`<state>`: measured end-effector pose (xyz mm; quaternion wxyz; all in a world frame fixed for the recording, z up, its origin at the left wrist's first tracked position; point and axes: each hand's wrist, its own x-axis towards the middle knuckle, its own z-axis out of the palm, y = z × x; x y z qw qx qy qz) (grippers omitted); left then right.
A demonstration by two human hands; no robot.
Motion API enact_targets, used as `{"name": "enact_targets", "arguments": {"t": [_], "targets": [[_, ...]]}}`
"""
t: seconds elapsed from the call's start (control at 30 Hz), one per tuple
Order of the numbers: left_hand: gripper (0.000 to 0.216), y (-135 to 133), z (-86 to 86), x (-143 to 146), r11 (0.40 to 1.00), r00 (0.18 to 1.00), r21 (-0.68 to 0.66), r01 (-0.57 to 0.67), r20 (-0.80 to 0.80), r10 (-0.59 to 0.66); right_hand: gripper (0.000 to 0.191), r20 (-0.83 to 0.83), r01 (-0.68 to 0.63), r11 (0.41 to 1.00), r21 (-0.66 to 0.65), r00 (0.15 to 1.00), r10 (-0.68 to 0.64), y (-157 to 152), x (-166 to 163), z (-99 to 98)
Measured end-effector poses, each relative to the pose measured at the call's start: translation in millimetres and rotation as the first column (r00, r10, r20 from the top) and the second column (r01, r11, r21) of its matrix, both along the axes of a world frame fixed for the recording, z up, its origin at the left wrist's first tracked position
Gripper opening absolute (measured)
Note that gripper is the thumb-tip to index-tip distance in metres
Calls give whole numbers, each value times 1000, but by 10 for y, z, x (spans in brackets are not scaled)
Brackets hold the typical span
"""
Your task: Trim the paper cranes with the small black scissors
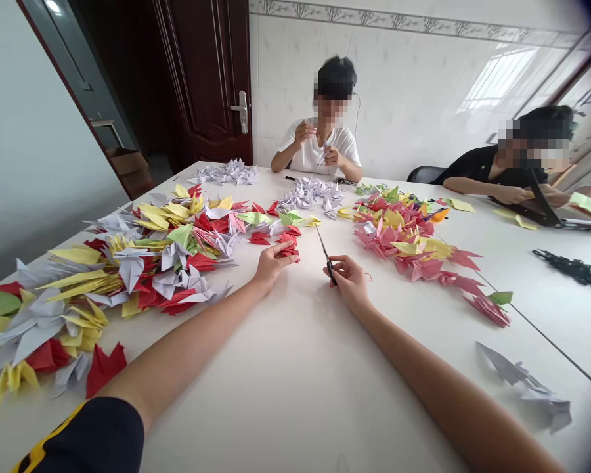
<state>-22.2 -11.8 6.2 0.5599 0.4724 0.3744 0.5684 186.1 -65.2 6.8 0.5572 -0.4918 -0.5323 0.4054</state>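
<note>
My left hand is closed, its fingers pinching a folded red paper crane just above the white table. To its right, my right hand is wrapped round the black handle of a slim pair of scissors, with the narrow blades pointing away from me. The scissors and the crane are apart. A bit of red thread shows beside the right hand. Past the blade tips lies a small yellow paper crane.
A large heap of coloured paper cranes covers the table's left; another pile lies right. A grey paper crane sits near right. A person in white handles paper opposite; another in black sits at right by a paper cutter.
</note>
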Motion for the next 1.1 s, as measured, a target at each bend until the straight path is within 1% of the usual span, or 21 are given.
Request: {"name": "enact_targets", "arguments": {"t": [0.07,0.2,0.4,0.53,0.6,0.73,0.87,0.93,1.0,1.1], "targets": [[66,-15,22,7,1000,1000,10,3,-7,-3,36,5,0,1000,-6,1000,0,-4,-3,4],[66,-45,70,18,999,999,22,50,-3,-50,35,8,3,1000,-3,1000,-3,-9,-8,10],[52,-3,19,7,998,999,42,44,-7,-44,35,17,4,1000,-5,1000,-4,-6,-8,11],[38,23,-12,8,997,998,70,-11,-56,14,35,12,-2,1000,0,1000,2,-10,-6,13],[39,20,-5,9,998,997,55,-25,-71,28,34,2,-14,1000,0,1000,14,-19,-7,21],[43,2,28,6,999,998,17,-27,-64,28,34,-14,-77,997,29,997,77,-46,-20,52],[43,5,33,2,998,993,14,-59,-103,61,36,-1,-171,983,60,985,171,-68,-40,58],[43,8,21,2,997,991,32,-73,-112,76,36,16,-210,977,36,978,209,-74,-47,49],[41,6,6,4,995,989,65,-76,-119,84,37,45,-243,970,-13,969,243,-81,-52,43],[32,-1,-13,13,989,981,109,-95,-156,112,37,102,-263,962,-79,957,270,-90,-59,43]]}}
